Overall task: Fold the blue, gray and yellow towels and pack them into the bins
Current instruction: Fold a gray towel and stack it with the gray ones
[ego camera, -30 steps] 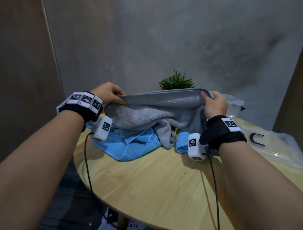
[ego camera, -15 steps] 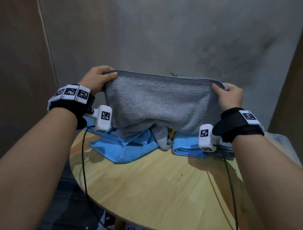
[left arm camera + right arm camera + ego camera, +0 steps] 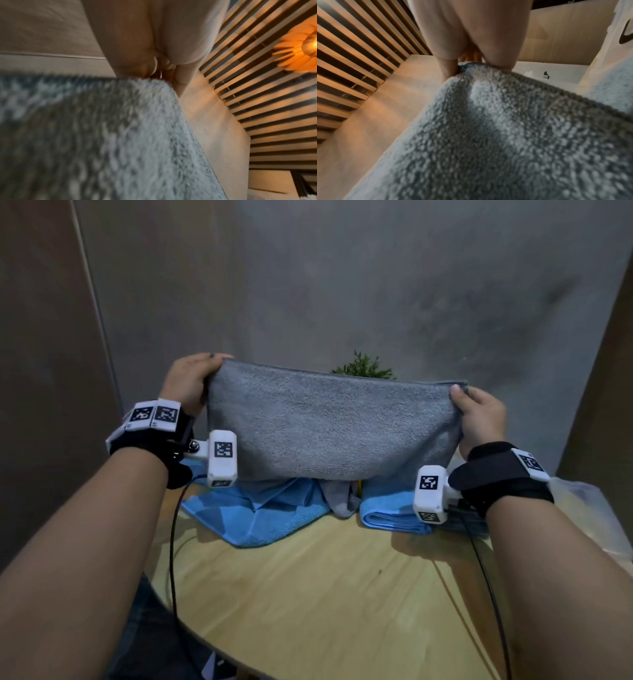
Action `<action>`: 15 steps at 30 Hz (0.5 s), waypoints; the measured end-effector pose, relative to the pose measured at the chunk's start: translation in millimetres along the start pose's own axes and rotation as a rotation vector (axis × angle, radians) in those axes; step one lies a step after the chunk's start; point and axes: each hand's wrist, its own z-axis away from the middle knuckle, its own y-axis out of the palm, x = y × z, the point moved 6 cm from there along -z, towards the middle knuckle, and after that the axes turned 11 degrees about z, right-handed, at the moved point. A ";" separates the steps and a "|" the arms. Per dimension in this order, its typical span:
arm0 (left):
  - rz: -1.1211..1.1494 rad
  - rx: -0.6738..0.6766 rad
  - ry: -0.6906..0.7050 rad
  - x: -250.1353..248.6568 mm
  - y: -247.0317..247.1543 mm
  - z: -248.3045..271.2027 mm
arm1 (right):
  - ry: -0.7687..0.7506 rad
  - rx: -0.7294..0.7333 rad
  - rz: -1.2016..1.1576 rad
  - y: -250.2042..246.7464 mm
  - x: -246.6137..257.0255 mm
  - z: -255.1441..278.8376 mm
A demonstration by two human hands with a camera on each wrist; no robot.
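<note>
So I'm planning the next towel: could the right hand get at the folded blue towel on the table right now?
Probably not yet: the right hand grips the gray towel, which hangs before the folded blue towel.

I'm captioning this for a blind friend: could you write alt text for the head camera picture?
Two hands, the left hand and the right hand, pinch the top corners of a gray towel, holding it stretched above a round wooden table. Blue towels lie crumpled beneath; a small green plant peeks behind.

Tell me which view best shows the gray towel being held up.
Head view: the whole gray towel hangs stretched between the left hand and right hand, each pinching a top corner. The wrist views show only blurred close-up pile at the fingers of each hand.
</note>
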 end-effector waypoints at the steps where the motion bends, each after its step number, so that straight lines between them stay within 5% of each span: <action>1: -0.037 0.004 -0.012 4.0 -0.7 0.3 | 0.010 -0.030 0.014 -3.1 -3.8 -1.6; 15: -0.097 -0.070 0.026 12.6 -2.0 4.9 | 0.036 -0.195 0.138 -11.2 -18.6 -4.7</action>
